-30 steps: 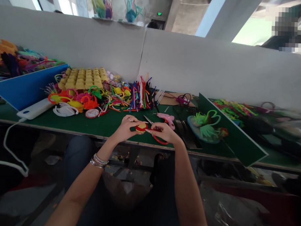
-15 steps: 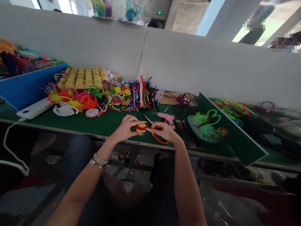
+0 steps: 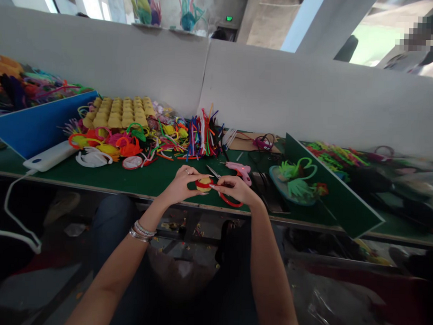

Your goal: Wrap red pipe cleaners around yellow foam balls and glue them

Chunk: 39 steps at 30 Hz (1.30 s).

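Note:
Both my hands meet over the front edge of the green table (image 3: 138,178). My left hand (image 3: 182,184) is closed around a small yellow ball (image 3: 203,184) with a red pipe cleaner wound round it. My right hand (image 3: 237,189) pinches the red pipe cleaner at the ball's right side. Red-handled scissors (image 3: 224,197) lie on the table just under my right hand, blades pointing back left.
A pink glue gun (image 3: 239,170) lies behind my right hand. Bundles of coloured pipe cleaners (image 3: 202,136), finished pieces (image 3: 107,144) and a yellow egg tray (image 3: 120,111) fill the back left. A white power bank (image 3: 49,157) with a cable lies left. A green divider (image 3: 329,190) stands right.
The ball has been turned a little between my fingers, so more yellow shows above the red band. Both hands stay in the same place.

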### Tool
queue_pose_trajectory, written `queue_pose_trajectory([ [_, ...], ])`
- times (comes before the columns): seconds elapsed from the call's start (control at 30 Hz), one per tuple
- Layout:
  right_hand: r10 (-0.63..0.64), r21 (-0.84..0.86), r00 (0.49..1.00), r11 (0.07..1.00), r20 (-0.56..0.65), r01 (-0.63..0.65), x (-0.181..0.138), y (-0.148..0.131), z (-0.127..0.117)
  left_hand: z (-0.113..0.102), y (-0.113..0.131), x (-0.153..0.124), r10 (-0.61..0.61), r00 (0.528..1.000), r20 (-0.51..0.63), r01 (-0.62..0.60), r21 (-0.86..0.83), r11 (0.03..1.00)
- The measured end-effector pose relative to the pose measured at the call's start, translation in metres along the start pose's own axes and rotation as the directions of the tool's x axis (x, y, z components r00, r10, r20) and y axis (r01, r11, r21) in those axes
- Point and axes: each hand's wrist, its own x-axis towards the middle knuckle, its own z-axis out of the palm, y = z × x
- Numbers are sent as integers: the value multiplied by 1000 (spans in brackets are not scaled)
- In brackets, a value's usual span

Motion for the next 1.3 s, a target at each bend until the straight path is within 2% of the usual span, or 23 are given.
queue_pose_trajectory([
  [0.47, 55, -81, 996, 996, 74, -49, 0, 4, 2, 3, -4, -2, 59, 996, 70, -68, 130, 989],
  [0.83, 5, -96, 999, 995, 51, 0, -1, 4, 1, 4, -3, -2, 108, 994, -3, -107, 142, 984],
  [0.93, -6, -66, 999, 998, 31, 8, -1, 1, 0, 4, 2, -2, 85, 995, -45, -81, 77, 994],
  [1.07, -34, 0, 997, 999, -71, 34, -3, -8, -3, 3, 10, 0, -22, 986, -164, 3, -119, 993],
  [1.17, -42, 89, 995, 995, -92, 50, -6, -11, -4, 0, 11, 0, -76, 968, -241, 17, -236, 971],
  [1.3, -26, 214, 993, 975, -118, 51, -6, -11, -1, -4, 8, 0, -122, 956, -268, 39, -293, 955],
])
